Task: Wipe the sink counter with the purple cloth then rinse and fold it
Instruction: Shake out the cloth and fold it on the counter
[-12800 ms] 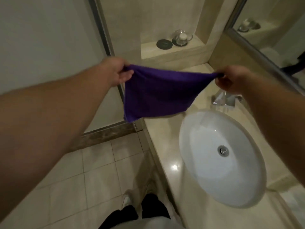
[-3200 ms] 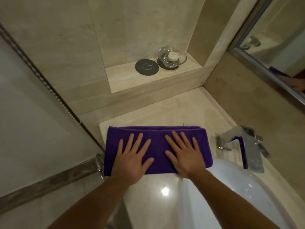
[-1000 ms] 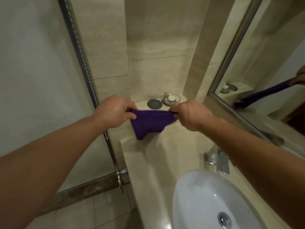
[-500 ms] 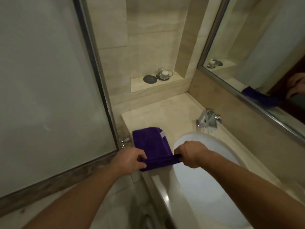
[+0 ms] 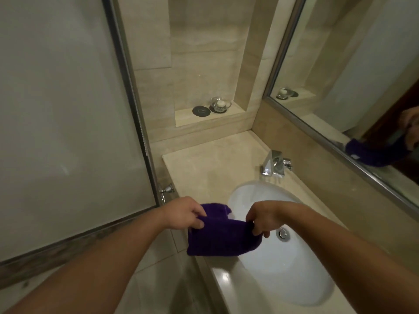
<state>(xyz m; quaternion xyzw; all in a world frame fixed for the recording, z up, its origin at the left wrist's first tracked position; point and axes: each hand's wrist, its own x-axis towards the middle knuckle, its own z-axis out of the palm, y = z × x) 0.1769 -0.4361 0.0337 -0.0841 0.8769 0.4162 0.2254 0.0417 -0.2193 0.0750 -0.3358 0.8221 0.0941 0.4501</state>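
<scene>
Reaches forward with both bare forearms, converging from the lower corners of view. Pinches one top corner of the purple cloth (image 5: 222, 239) with the left hand (image 5: 184, 214), knuckles up, fingers curled. Grips the opposite corner with the right hand (image 5: 263, 219), fingers curled downward, thumb seemingly tucked behind. Holds both hands roughly level and apart.

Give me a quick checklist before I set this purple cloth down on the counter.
1. Grip of left hand on cloth: ok.
2. Grip of right hand on cloth: ok.
3. Fold edges lined up: cannot tell, cloth sags.
4. Room on counter beside sink: ok.
5. No water running from faucet: ok.
6. Cloth wrung out: cannot tell.
</scene>
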